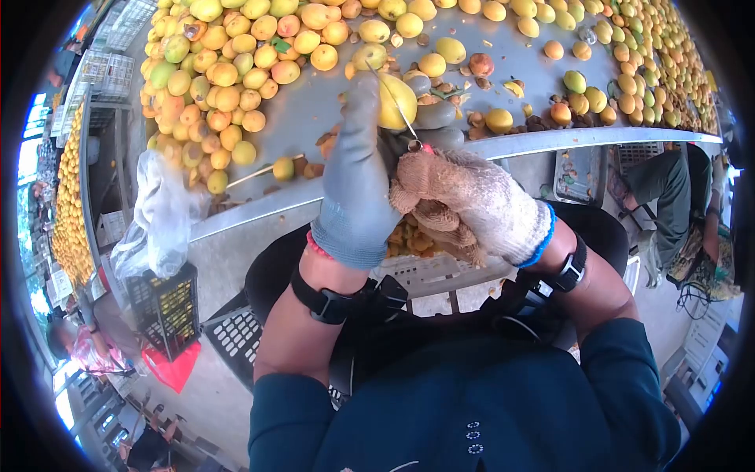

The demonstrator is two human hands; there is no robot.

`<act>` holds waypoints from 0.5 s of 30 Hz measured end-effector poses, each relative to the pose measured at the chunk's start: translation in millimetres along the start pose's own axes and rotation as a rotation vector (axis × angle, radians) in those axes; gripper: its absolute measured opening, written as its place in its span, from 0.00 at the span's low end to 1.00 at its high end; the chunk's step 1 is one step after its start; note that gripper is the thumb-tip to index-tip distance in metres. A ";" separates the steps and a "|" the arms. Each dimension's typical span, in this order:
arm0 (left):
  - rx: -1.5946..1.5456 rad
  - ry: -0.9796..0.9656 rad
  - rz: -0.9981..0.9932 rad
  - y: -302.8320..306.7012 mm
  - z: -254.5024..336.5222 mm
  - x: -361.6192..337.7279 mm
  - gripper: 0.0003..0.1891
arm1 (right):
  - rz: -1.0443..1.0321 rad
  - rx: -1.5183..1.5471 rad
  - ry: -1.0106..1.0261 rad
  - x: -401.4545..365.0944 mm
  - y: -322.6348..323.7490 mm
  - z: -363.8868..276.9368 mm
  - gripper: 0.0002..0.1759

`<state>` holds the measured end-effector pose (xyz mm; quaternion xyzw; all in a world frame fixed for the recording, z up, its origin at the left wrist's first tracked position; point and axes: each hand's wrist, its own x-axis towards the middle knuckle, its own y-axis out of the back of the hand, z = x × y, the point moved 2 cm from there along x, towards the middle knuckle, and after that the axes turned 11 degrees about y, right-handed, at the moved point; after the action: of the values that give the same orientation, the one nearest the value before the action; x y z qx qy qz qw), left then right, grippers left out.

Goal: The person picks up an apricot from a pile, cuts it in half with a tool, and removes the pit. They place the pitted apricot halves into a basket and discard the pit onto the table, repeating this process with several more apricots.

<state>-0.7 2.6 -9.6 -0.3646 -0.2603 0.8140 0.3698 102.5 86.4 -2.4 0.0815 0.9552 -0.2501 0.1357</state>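
My left hand (358, 177), in a grey coated glove, is wrapped round a yellow fruit (398, 102) above the front edge of a metal table (314, 110). Its grey fingertips show at the fruit's right side. My right hand (460, 197), in a stained knitted glove with a blue cuff, is closed on a thin metal tool (397, 106). The tool's long thin part lies across the face of the fruit, and a small ring-like end shows near the right thumb. Both hands are close together.
Heaps of yellow and orange fruit (224, 75) lie on the table, with peel scraps beyond my hands. At the left are a plastic bag (153, 212) and a black crate (165, 307). A pale crate (432, 271) stands below my hands. Other people sit at both sides.
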 end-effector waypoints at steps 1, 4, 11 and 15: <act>0.032 0.032 0.021 3.0 1.2 1.1 0.26 | 0.041 0.015 -0.058 -1.8 -1.5 -0.8 0.23; 0.475 -0.111 0.019 6.7 15.2 1.0 0.27 | -0.129 0.336 -0.146 -10.6 -1.7 -18.9 0.19; 0.154 -0.032 0.046 4.8 4.3 3.9 0.22 | -0.037 -0.013 -0.026 3.5 1.9 -0.6 0.24; 0.405 -0.163 -0.028 14.4 10.8 2.8 0.25 | -0.084 0.091 -0.118 -1.2 0.9 -16.4 0.23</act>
<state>-16.4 -5.3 -14.3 -0.2124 -0.1257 0.8711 0.4247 100.3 95.2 11.3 0.0326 0.9358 -0.3029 0.1774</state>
